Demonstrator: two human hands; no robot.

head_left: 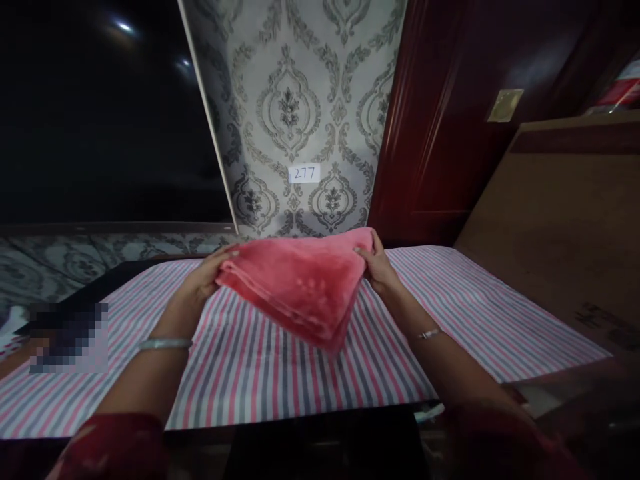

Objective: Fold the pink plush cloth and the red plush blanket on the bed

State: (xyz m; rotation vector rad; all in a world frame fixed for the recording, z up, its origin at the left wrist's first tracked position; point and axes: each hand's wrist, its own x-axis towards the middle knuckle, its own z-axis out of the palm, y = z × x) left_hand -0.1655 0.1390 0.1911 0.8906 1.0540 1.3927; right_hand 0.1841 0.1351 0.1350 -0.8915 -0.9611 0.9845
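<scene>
A folded pink fleece cloth (300, 283) is held up over the striped table cover (240, 373), its lower corner drooping toward the stripes. My left hand (207, 273) grips the cloth's left edge. My right hand (377, 267) pinches its right edge near the top corner. Both wrists wear a thin metal bangle, and the sleeves are red.
The table is covered with a pink, white and grey striped sheet. Behind it stands a patterned grey wall panel with a small label "277" (304, 174). A dark red wooden door (450, 120) and a brown board (565, 220) stand at the right. A blurred patch lies at the left.
</scene>
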